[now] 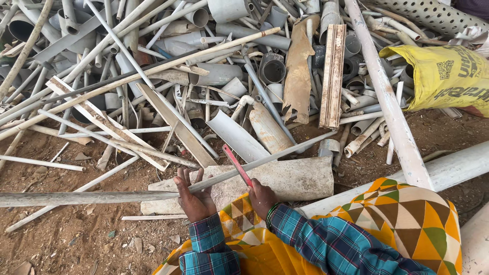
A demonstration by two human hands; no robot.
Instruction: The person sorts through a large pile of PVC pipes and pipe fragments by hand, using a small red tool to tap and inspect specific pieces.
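Left hand (195, 196) clamps the thin pipe (91, 197) down on the stone slab (295, 178) so it stays steady, while right hand (262, 197) grips a red blade (237, 165) across it.

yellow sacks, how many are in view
1. The yellow sack lies at the upper right on the pile of pipes, beside a long white pipe. Others may be hidden under the scrap.

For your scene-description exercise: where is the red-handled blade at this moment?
In the head view, the red-handled blade is just right of centre, held in the right hand, angled across the thin grey pipe that the left hand presses on the stone slab.
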